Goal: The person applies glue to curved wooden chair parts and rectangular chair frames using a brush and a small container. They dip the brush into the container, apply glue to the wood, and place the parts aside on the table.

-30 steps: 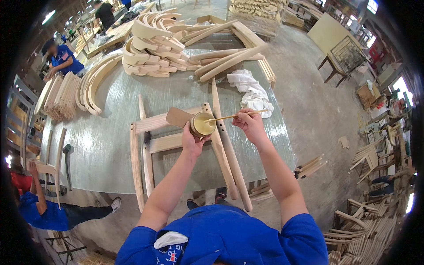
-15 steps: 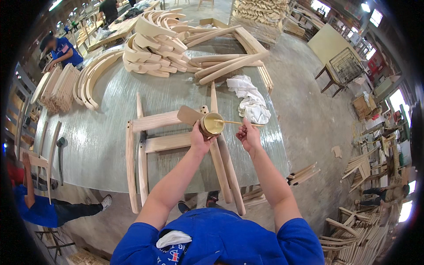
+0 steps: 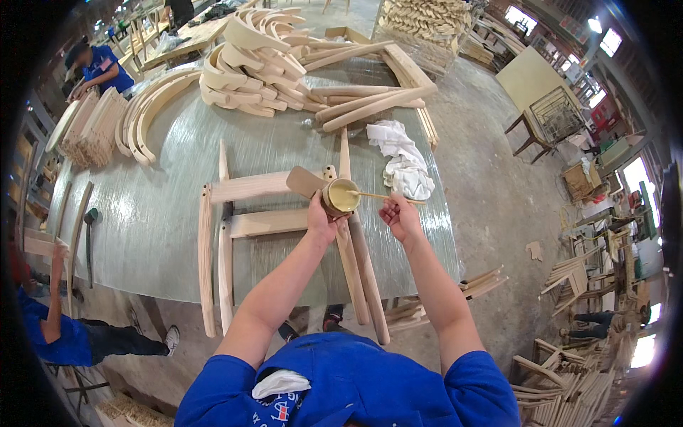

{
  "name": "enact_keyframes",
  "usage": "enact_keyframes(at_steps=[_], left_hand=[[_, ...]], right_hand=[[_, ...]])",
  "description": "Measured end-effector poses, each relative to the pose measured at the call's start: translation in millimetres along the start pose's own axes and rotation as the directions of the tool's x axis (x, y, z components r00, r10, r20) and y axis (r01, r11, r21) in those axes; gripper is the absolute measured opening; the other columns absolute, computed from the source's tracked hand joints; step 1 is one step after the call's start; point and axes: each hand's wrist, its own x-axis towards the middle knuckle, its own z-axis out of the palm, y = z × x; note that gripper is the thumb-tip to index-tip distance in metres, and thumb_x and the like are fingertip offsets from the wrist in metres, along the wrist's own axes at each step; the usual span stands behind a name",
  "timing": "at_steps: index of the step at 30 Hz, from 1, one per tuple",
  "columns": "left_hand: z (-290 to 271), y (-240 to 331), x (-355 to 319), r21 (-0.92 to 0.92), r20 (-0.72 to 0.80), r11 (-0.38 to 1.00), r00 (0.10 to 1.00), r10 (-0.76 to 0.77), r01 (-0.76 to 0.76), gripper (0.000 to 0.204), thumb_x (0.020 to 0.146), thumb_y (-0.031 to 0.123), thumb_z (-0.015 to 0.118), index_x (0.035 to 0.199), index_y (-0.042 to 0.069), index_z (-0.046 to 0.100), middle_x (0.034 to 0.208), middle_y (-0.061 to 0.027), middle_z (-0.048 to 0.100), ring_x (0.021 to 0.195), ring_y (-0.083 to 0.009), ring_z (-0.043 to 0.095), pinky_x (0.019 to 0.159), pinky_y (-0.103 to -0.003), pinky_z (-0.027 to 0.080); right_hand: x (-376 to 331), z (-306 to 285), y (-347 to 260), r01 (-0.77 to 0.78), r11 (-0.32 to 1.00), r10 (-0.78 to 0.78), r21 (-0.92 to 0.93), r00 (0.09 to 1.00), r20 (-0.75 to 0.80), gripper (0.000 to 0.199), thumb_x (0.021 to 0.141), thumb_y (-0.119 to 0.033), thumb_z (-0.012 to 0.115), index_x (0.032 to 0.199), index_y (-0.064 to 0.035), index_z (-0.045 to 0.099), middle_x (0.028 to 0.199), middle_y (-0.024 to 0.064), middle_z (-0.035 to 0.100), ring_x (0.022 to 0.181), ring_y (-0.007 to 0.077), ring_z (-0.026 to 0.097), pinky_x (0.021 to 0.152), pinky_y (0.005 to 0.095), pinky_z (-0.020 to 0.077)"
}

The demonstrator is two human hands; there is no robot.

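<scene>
My left hand (image 3: 322,219) is closed around a small round cup (image 3: 333,206) of yellowish, glue-like paste, tilted toward me. My right hand (image 3: 400,216) pinches a thin wooden stick (image 3: 374,196), whose far end dips into the paste. A flat, rounded brown wooden piece (image 3: 304,182) juts out beside the cup; whether my left hand holds it I cannot tell. Beneath both hands, a wooden chair frame (image 3: 267,223) lies on the table, its legs reaching past the near edge. Dark holes show at some of its joints.
Plastic film covers the table (image 3: 142,235). Curved wooden parts (image 3: 249,75) are piled at the back, with straight legs beside them and a white cloth (image 3: 402,160) at right. A person in blue (image 3: 60,334) handles a frame at left; another works far left. A mallet-like tool (image 3: 90,217) lies near the left edge.
The stick's tip sits slightly deeper in the paste, and the right hand has shifted a little left. The person at left has lowered a hand on their frame. My view has shifted slightly.
</scene>
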Motion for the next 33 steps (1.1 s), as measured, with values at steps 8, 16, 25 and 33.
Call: enact_keyframes(at_steps=[8,16,25,33], left_hand=[[-30,9,-32,-0.055,-0.09,0.998,0.996,-0.019,0.014,0.047,0.096,0.042,0.029,0.124,0.009,0.046,0.122,-0.011,0.052,0.11,-0.0298,0.053,0.087,-0.05,0.047],[-93,13,-97,-0.107,-0.113,0.991,0.989,-0.091,0.079,0.04,0.095,0.039,0.031,0.121,0.013,0.049,0.119,-0.0095,0.055,0.102,-0.0308,0.056,0.081,-0.051,0.049],[-125,18,-133,-0.118,-0.148,0.993,0.988,-0.041,0.024,0.04,0.095,0.04,0.034,0.12,0.013,0.05,0.114,-0.0093,0.057,0.099,-0.0301,0.059,0.081,-0.05,0.051],[-123,16,-135,-0.11,-0.126,0.993,0.991,-0.053,0.039,0.044,0.095,0.041,0.033,0.12,0.01,0.049,0.117,-0.0113,0.056,0.103,-0.0302,0.058,0.081,-0.049,0.052]], right_hand=[[7,27,-34,0.401,0.724,-0.388,-0.561,0.91,0.149,0.02,0.086,-0.016,0.06,0.072,-0.004,0.053,0.063,0.0039,0.056,0.054,0.0113,0.054,0.053,0.0272,0.0463],[1,60,-24,0.621,-0.138,-0.319,-0.772,0.71,0.628,0.019,0.079,-0.02,0.061,0.077,-0.0012,0.056,0.064,0.0168,0.058,0.062,0.0335,0.059,0.058,0.0411,0.0468],[3,69,-10,0.627,-0.238,-0.178,-0.742,0.723,0.668,0.023,0.08,-0.023,0.06,0.076,-0.0017,0.054,0.067,0.0147,0.061,0.066,0.0345,0.06,0.062,0.0434,0.0481],[15,56,1,0.66,-0.22,-0.215,-0.718,0.685,0.695,0.021,0.081,-0.02,0.06,0.076,-0.0011,0.053,0.061,0.0162,0.057,0.06,0.033,0.059,0.056,0.0402,0.0458]])
